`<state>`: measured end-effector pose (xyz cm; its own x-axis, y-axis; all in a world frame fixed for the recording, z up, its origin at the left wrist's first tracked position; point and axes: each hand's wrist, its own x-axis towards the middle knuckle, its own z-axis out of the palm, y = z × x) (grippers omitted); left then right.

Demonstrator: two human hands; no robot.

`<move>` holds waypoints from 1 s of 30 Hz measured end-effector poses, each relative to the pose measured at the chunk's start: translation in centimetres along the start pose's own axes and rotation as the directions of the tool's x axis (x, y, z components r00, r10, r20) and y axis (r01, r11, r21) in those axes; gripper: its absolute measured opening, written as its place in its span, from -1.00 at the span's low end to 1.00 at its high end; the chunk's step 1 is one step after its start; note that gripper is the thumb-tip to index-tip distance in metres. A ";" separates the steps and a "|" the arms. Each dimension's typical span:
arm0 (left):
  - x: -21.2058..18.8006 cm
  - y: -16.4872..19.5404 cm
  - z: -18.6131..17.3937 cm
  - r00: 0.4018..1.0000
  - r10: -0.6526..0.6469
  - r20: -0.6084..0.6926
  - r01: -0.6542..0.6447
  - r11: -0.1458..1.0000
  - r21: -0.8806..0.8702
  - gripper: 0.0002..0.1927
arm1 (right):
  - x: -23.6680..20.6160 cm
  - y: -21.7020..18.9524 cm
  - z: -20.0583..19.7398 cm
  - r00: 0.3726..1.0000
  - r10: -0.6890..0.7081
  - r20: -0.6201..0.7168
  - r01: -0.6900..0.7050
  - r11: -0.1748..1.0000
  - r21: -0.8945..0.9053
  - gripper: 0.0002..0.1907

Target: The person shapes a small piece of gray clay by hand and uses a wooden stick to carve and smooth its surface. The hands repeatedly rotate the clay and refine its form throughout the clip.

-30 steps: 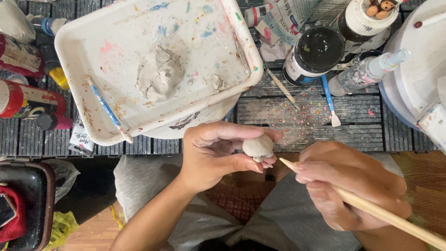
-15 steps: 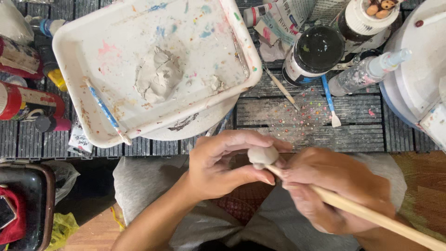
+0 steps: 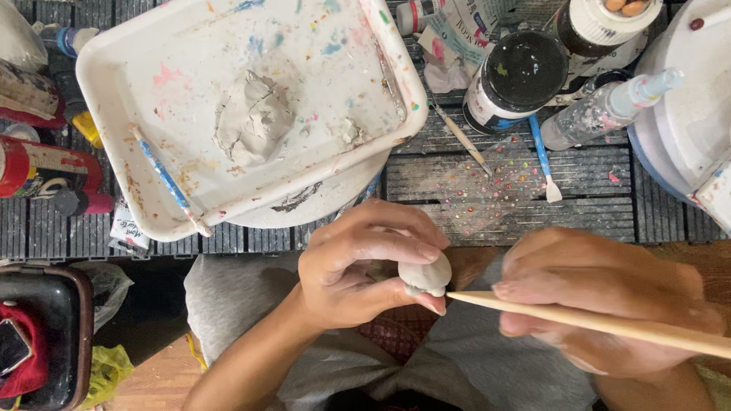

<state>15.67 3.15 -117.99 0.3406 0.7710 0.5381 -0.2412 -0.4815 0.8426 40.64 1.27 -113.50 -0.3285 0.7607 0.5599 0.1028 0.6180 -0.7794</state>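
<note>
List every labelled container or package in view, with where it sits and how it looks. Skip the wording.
Dark jar: top centre-right, round, black lid, white label.
White-capped bottle: top right, dark body, pale label.
Spray bottle: lying right of the jar, clear, paint-flecked.
Paint tube: top centre, white and teal, lying flat.
Red can: left edge, on its side, red with pale label.
Small white packet: under the tray's lower left corner.

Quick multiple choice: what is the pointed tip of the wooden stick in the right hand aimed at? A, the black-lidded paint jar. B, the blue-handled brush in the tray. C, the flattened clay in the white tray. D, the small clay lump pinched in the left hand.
D: the wooden stick in the right hand has its tip at the small clay lump pinched in the left hand.
</note>
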 end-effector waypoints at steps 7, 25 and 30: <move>0.2 0.3 -0.4 0.999 0.030 0.012 -0.031 0.996 0.080 -0.67 | 2.0 -1.2 0.4 0.996 -0.016 0.088 0.020 0.999 -0.042 -0.64; 0.6 0.1 -0.7 0.981 0.187 0.058 -0.193 0.972 0.135 -0.73 | 2.9 -0.7 0.4 0.949 -0.255 0.187 0.262 0.965 -0.010 -0.62; 0.9 0.0 -0.2 0.972 0.228 0.056 -0.233 0.966 0.111 -0.73 | 0.8 0.1 1.0 0.992 -0.112 0.060 0.107 0.992 0.070 -0.76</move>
<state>15.77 3.93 -117.52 0.3267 0.6165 0.7164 -0.2114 -0.6911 0.6911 39.39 1.74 -113.39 -0.3933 0.6737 0.6257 0.0005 0.6807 -0.7326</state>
